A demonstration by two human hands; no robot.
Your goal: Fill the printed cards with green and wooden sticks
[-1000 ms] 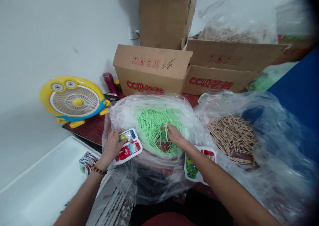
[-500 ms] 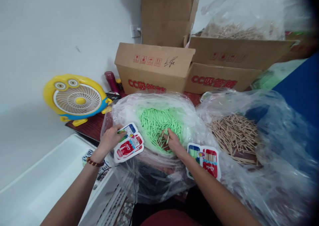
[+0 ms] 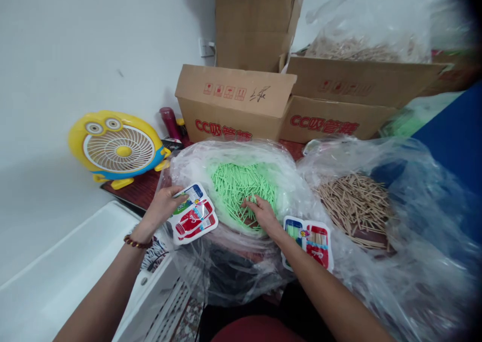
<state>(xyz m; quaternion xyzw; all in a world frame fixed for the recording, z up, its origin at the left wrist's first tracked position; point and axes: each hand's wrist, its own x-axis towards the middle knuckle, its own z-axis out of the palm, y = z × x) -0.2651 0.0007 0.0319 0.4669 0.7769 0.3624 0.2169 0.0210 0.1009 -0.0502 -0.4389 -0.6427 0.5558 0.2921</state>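
My left hand [image 3: 161,210] grips the upper left edge of a small stack of printed candy packs [image 3: 196,220], red with a cola bottle and blue-green beside it. The thumb lies across the top pack. My right hand [image 3: 265,217] reaches into a heap of thin green candy sticks [image 3: 235,181] in an open clear plastic bag [image 3: 188,158]. Its fingers are bent together around a few green sticks, partly hidden in the heap. Under my right forearm lies another pack [image 3: 319,231], with green and brown sticks showing through its windows.
Brown sticks [image 3: 357,201] lie heaped in a second plastic bag on the right. Cardboard boxes [image 3: 233,103] stand behind the bags. A yellow fan [image 3: 122,151] and a dark red bottle [image 3: 169,122] are at the left, above a white tub [image 3: 71,261].
My left hand has shifted slightly left and up with the packs, its thumb now flatter on the top one. My right hand's fingers have moved a little within the green sticks.
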